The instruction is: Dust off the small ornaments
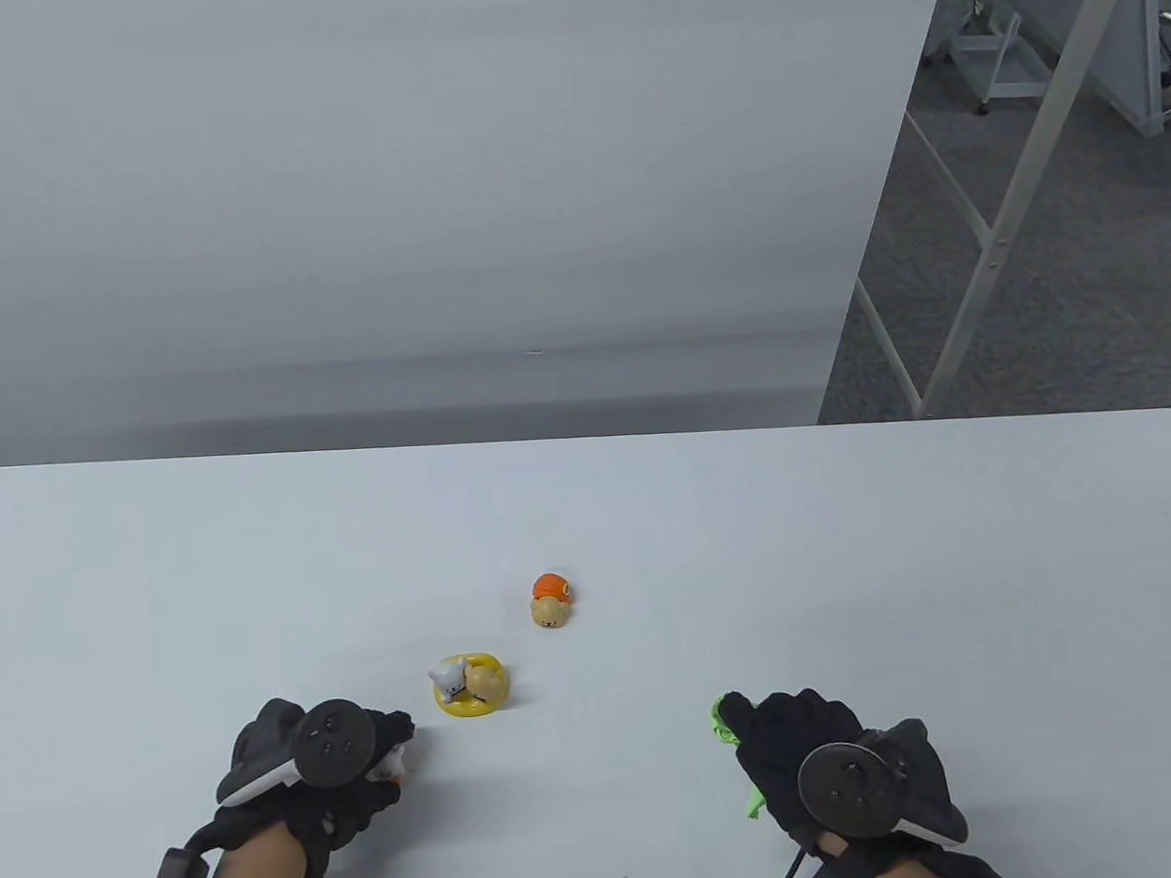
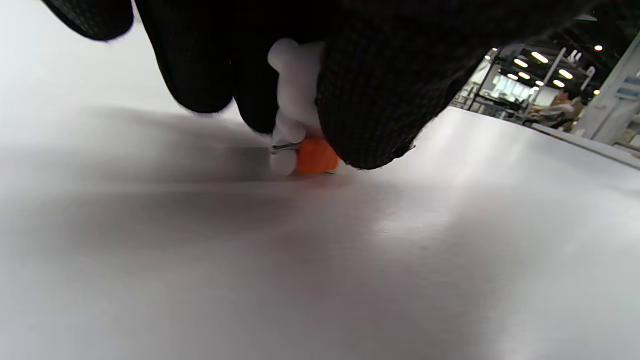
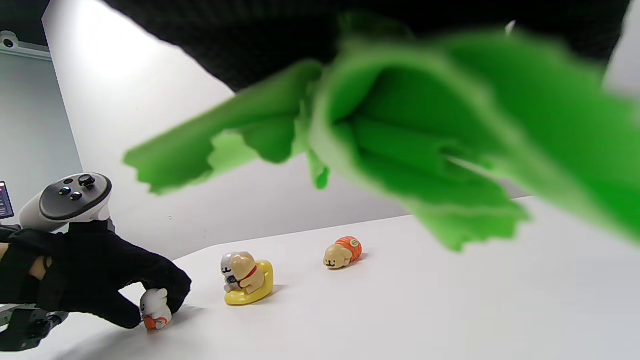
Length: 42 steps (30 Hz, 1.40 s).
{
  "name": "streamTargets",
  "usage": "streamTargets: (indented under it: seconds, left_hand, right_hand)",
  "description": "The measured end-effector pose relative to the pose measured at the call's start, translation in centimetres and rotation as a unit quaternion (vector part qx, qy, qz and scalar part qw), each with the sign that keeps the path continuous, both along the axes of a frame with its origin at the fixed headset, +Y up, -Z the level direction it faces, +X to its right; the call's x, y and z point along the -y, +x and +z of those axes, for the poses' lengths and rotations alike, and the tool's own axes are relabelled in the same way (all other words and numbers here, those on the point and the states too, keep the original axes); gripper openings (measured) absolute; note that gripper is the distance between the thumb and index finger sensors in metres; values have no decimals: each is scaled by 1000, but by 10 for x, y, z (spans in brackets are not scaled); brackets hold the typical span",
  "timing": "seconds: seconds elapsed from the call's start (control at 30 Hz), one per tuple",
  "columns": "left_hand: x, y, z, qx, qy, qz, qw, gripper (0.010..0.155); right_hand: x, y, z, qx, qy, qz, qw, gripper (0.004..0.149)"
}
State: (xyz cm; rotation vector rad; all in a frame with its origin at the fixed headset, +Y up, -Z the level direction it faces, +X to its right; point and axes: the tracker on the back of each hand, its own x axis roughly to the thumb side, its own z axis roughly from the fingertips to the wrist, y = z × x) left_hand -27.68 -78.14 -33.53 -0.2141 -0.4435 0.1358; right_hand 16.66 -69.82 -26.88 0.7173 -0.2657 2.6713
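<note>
My left hand grips a small white and orange figurine that touches the table; it also shows in the left wrist view and the right wrist view. My right hand holds a crumpled green cloth, which fills the right wrist view. A yellow ornament with a white cat and a tan dog stands between the hands, also seen in the right wrist view. A tan dog with an orange back lies farther back; the right wrist view shows it too.
The white table runs to a far edge against a grey wall. Off the right side, metal table legs stand on grey carpet.
</note>
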Motion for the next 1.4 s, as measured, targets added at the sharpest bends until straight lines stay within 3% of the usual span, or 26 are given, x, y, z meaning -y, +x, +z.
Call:
streamTargets:
  seconds: [0.13, 0.27, 0.43, 0.53, 0.63, 0.7, 0.8, 0.93, 1.03, 1.1, 1.17, 1.33, 1.4]
  left_hand:
    - [-3, 1, 1, -12, 5, 42, 999, 65]
    - [-28, 5, 6, -43, 31, 132, 990, 75]
    - [-63, 20, 12, -41, 55, 287, 956, 67]
    - [-67, 33, 15, -29, 59, 368, 927, 64]
    - [-56, 48, 18, 1, 7, 443, 896, 62]
    - [-44, 57, 19, 10, -40, 500, 865, 61]
    - [-27, 75, 22, 29, -161, 558, 813, 62]
    - [-13, 97, 22, 52, -255, 581, 771, 64]
    - [-10, 112, 21, 77, -298, 599, 739, 65]
    - [-13, 114, 20, 60, -263, 609, 746, 65]
    - [-16, 115, 20, 65, -228, 592, 770, 65]
    - [-21, 114, 28, 21, -93, 630, 770, 63]
    - [-24, 113, 30, 23, -43, 612, 790, 62]
  right_hand:
    - [-1, -2, 2, -5, 5, -7, 1000, 40]
    - [-3, -5, -1, -8, 9, -33, 999, 41]
    - [-11, -27, -13, -28, 4, -91, 995, 40]
    - [-14, -46, -18, -52, 4, -101, 994, 39]
    - [-12, -62, -20, -78, 12, -132, 988, 39]
    - [-4, -69, -17, -101, 20, -167, 981, 39]
    - [6, -81, -10, -145, 42, -188, 970, 39]
    - [5, -91, -2, -169, 97, -183, 964, 38]
    - [7, -99, 0, -194, 100, -162, 962, 37]
    - [9, -96, -4, -186, 85, -171, 964, 38]
    - [11, -94, -4, -180, 49, -187, 964, 38]
    - [15, -94, -5, -135, 45, -239, 960, 38]
    - [13, -96, -7, -122, 25, -236, 964, 38]
